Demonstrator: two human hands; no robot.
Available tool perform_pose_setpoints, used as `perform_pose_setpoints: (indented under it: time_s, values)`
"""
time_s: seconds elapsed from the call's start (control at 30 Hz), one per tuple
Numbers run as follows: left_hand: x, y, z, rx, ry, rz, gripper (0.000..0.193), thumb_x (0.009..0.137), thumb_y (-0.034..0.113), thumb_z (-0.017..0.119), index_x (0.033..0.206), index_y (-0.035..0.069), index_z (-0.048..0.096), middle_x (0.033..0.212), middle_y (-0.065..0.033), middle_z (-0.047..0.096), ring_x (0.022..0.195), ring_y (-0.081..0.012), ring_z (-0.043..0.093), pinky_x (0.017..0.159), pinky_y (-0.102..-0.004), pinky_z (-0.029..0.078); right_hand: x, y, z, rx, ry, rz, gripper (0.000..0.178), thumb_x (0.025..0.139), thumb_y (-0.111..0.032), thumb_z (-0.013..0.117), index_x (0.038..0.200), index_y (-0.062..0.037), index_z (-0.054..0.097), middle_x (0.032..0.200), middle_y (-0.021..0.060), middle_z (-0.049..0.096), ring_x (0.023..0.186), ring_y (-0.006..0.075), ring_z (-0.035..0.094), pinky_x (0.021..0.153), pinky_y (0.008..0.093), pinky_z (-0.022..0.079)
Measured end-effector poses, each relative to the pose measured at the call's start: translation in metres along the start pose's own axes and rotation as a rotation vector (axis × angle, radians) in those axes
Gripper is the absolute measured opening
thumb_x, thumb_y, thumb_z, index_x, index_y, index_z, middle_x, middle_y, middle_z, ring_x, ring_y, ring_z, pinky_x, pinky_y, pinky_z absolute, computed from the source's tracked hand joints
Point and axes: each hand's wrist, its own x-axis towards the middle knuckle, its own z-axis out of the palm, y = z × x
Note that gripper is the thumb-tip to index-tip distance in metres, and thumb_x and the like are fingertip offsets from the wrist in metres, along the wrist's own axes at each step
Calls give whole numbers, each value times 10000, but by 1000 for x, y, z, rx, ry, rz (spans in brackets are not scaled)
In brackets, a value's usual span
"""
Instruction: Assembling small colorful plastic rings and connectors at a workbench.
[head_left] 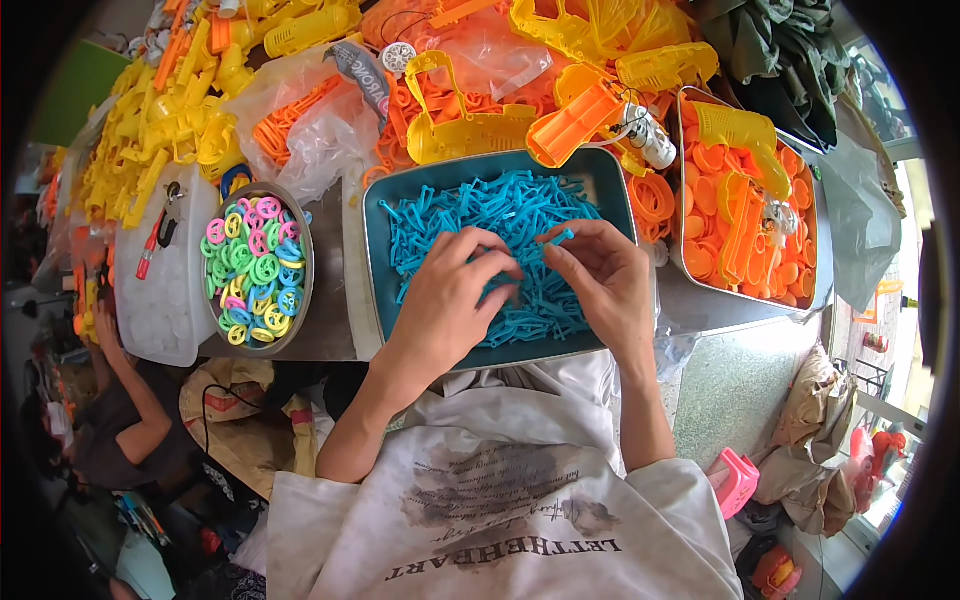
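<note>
A blue-rimmed metal tray (pixel 376 215) in front of me holds a heap of small blue plastic stick-like pieces (pixel 470 205). My right hand (pixel 610 285) is over the tray's right half, its thumb and fingers pinching one blue plastic piece (pixel 563 238). Over the middle of the heap, my left hand (pixel 455 285) has bent fingers held apart, with its fingertips slightly blurred. Nothing shows in its grip.
On the left stands a round bowl (pixel 308 290) of colourful small rings beside a translucent lid (pixel 165 330) with a red-handled screwdriver (pixel 150 250). A bin (pixel 745 290) of orange parts is on the right. Yellow shells (pixel 450 135) lie behind. A co-worker's arm (pixel 140 400) is at far left.
</note>
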Motion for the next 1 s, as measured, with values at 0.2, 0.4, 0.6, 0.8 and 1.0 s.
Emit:
perform_pose_setpoints:
  time_s: [0.2,0.4,0.6,0.8,1.0]
  values:
    - [14,1,6,-996,217,-307,71,872,45,655,934,26,627,917,-48,622,804,-120,624,653,-251,521,-2,2,0,-41,-3,-25,163,877,16,647,1032,36,600,1001,108,685,898,97,642,786,218,522]
    - [18,3,7,-1065,134,-350,169,912,70,625,1062,-6,641,955,-60,634,833,-110,636,717,-238,538,-4,-4,3,-43,-18,-37,174,871,32,647,1036,47,597,986,103,683,905,104,646,788,216,523]
    - [13,5,12,-1101,242,-291,228,905,25,617,1130,-5,644,943,-63,646,855,-142,653,763,-246,557,-6,-7,4,-27,-5,-75,167,870,62,631,1031,63,585,1006,115,678,919,129,654,807,234,529]
    - [13,8,14,-547,390,-88,252,836,-37,657,1070,56,666,917,-79,636,802,-163,663,664,-263,552,-7,-5,3,-97,-11,-102,166,865,55,637,1025,58,591,1014,119,677,932,127,653,808,235,526]
    - [14,14,14,-591,445,-153,173,800,-49,690,948,36,656,894,-82,635,753,-168,644,601,-269,535,-6,-7,4,-111,-14,-84,197,858,33,660,1046,48,604,988,96,678,915,121,654,784,227,521]
